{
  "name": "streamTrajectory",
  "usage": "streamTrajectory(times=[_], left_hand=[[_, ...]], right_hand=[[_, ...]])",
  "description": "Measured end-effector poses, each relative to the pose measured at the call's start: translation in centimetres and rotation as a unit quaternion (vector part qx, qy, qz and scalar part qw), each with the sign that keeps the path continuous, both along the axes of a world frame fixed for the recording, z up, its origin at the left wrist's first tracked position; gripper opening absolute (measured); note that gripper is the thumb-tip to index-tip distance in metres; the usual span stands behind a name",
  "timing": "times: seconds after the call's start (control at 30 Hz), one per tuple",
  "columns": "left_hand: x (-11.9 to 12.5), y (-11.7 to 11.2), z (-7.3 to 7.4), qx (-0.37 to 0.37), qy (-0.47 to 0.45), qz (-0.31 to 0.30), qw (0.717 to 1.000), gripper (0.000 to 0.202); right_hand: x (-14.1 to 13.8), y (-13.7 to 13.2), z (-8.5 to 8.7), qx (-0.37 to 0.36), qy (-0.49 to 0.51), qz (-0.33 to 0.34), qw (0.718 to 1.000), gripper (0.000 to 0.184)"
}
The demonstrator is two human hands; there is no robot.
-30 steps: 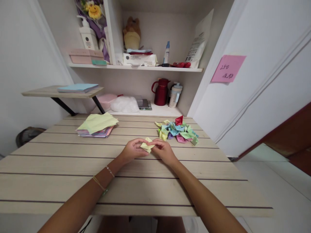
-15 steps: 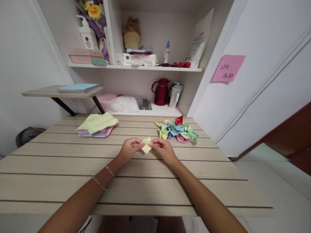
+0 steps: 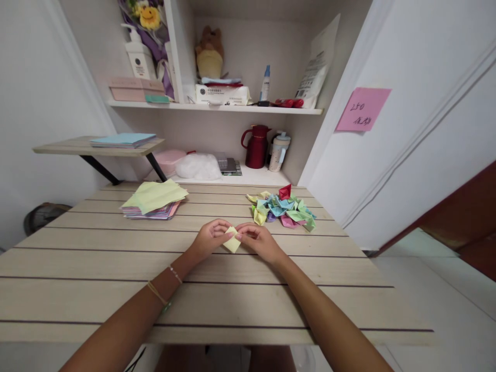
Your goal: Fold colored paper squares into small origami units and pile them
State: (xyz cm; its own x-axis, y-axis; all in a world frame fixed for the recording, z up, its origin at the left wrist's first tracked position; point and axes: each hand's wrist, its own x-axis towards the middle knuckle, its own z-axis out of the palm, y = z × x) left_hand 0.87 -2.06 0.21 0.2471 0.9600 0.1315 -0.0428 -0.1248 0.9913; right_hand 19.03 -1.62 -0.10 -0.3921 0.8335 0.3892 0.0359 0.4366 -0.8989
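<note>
A small pale-yellow folded paper (image 3: 232, 245), shaped like a diamond, is held between my two hands above the middle of the desk. My left hand (image 3: 211, 240) pinches its left side, thumb on top. On the other side, my right hand (image 3: 259, 241) grips the upper right edge between thumb and fingers. The fingers behind the paper are partly hidden. Beyond my right hand lies a heap of folded paper boats (image 3: 284, 207) in blue, green, yellow, pink and red. A stack of paper sheets (image 3: 155, 199), yellow on top, lies beyond my left hand.
The slatted wooden desk (image 3: 116, 263) runs back to a white shelf unit. A raised side shelf (image 3: 70, 146) on the left carries blue paper (image 3: 123, 139). At the back stand a dark red jug (image 3: 256, 147) and a tumbler (image 3: 278, 153). A pink note (image 3: 363, 109) sticks to the wall.
The folded paper has moved slightly down and toward me. Its upper point, which stuck up between my fingers, now lies flatter, and my fingertips have come closer together.
</note>
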Motion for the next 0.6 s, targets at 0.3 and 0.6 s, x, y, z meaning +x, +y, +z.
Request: streamTrajectory(times=[0.3, 0.6], left_hand=[[-0.3, 0.3, -0.2, -0.010, 0.028, 0.008, 1.000, 0.029], [-0.1, 0.3, -0.4, -0.024, 0.023, 0.024, 0.999, 0.028]], right_hand=[[-0.5, -0.1, -1.1, -0.137, 0.061, 0.009, 0.989, 0.036], [-0.8, 0.0, -1.0, -0.152, 0.072, -0.031, 0.985, 0.031]])
